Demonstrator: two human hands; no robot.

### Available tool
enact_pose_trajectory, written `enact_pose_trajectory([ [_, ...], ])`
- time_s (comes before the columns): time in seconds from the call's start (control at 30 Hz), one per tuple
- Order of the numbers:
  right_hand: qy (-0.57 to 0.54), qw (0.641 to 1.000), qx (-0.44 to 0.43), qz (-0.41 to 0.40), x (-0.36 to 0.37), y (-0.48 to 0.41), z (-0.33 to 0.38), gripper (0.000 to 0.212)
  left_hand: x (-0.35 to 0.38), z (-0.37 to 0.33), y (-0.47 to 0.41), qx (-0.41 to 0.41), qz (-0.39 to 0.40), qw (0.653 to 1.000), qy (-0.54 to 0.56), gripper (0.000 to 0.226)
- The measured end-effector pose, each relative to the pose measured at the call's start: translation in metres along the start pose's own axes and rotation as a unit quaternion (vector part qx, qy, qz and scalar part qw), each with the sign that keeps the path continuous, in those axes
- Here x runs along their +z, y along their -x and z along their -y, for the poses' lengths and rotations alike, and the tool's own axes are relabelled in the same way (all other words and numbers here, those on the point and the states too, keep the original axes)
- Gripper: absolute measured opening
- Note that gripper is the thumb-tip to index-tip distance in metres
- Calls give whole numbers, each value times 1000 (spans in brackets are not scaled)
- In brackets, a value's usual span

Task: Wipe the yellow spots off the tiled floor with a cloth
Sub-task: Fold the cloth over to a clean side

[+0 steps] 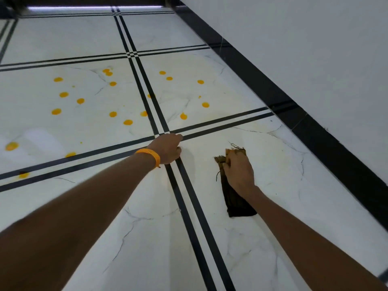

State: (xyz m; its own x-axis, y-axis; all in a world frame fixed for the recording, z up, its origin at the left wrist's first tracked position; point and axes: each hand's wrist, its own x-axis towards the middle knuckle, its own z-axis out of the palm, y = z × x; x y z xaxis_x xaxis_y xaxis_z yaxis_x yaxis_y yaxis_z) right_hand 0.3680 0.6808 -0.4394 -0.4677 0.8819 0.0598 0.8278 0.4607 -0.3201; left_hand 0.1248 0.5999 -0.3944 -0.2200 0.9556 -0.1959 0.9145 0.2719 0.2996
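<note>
Several yellow spots (113, 114) lie scattered over the white marble tiles (63, 127) ahead of me, on the left tile and on the tile to its right (183, 116). A dark brown folded cloth (233, 196) with a frayed end lies flat on the near right tile. My right hand (239, 171) presses down on its upper part, fingers curled over the cloth's edge. My left hand (169, 148), with a yellow band at the wrist, rests as a loose fist on the floor where the black tile lines cross, holding nothing.
Double black lines (189, 217) divide the tiles. A black skirting strip (315, 127) runs along the white wall (304, 49) at the right. More yellow spots sit at the far left edge (12, 146).
</note>
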Motion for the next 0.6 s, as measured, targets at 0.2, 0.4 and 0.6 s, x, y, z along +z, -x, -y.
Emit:
enact_pose_trajectory([
  [0.2, -109, 989, 79, 56, -19, -16, 21, 16, -26, -20, -6, -15, 50, 999, -6, 33],
  [0.4, -330, 936, 96, 83, -76, -19, 49, 8, -32, -57, 9, -30, 137, 933, 331, 44],
  [0.6, -439, 891, 82, 79, -114, -21, 66, 17, -30, -94, 22, -29, 6, 817, 576, 37],
])
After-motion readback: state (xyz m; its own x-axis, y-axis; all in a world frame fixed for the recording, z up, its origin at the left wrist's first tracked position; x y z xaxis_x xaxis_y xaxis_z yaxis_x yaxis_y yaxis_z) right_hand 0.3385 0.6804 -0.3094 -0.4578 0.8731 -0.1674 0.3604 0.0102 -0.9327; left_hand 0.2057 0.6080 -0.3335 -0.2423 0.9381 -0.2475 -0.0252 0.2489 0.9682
